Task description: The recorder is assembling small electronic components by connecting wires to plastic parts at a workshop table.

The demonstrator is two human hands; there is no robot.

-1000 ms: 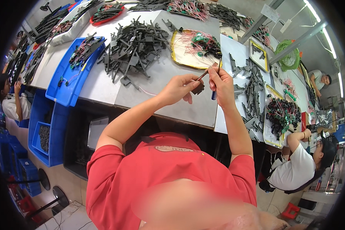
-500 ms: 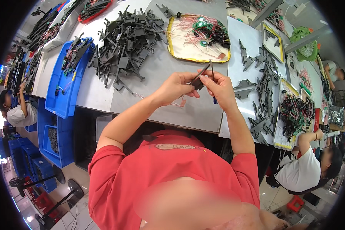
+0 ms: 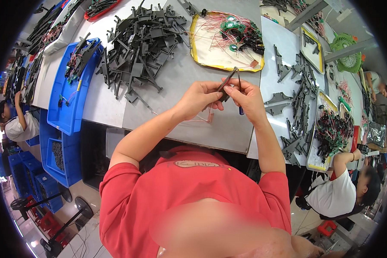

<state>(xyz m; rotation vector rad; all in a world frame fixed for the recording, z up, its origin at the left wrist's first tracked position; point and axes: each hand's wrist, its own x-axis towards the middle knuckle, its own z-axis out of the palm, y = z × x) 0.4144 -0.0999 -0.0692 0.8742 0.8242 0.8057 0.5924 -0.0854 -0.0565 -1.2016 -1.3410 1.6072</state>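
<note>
Over the near part of the grey table, both my hands are raised close together. My left hand (image 3: 201, 99) pinches a dark grey plastic bracket (image 3: 223, 91), partly hidden by the fingers. Closed around a slim dark tool (image 3: 239, 77) is my right hand (image 3: 248, 99); a blue end sticks out below its fingers, and the tool's exact kind cannot be made out. The upper tips of bracket and tool meet or overlap. Thin pink wires with a small copper-coloured piece (image 3: 210, 118) hang beneath my left hand.
A pile of dark brackets (image 3: 137, 47) lies ahead left, beside a blue tray (image 3: 56, 105). Straight ahead is a yellow-edged tray (image 3: 206, 58) with wired green boards. More brackets (image 3: 303, 92) lie to the right. A co-worker (image 3: 337, 189) sits at right, another at far left.
The view has shifted slightly. The bracket has tilted a little between my fingers, and the copper-coloured piece has swung slightly right. Both hands keep their grip.
</note>
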